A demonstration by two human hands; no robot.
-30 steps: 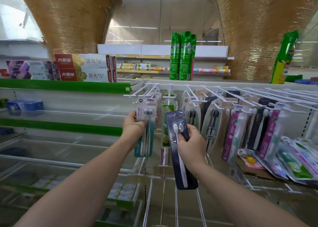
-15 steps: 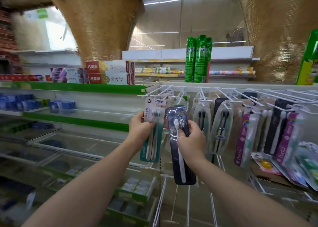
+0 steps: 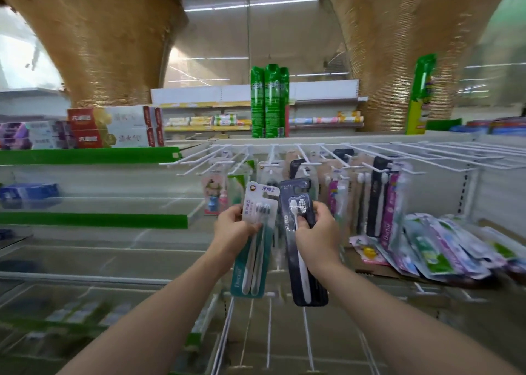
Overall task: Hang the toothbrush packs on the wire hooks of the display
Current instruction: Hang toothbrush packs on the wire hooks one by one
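My left hand [image 3: 234,232] grips a white-and-teal toothbrush pack [image 3: 254,249] by its left edge. My right hand [image 3: 317,236] grips a dark navy toothbrush pack [image 3: 303,266] near its top. Both packs are upright, side by side, held below and in front of the row of white wire hooks [image 3: 199,161]. Neither pack is on a hook. Other toothbrush packs [image 3: 375,201] hang from the hooks behind and to the right.
A pile of loose toothbrush packs [image 3: 444,249] lies on the shelf at the right. Tall green boxes [image 3: 269,101] stand on top of the display. Toothpaste boxes [image 3: 113,127] sit on the green-edged shelf at the left. Wire shelving [image 3: 270,332] lies below my hands.
Both packs have come down and away from the hooks; the white-and-teal pack no longer sits up at a hook tip. The view has swung slightly, and more of the right-hand pile shows.
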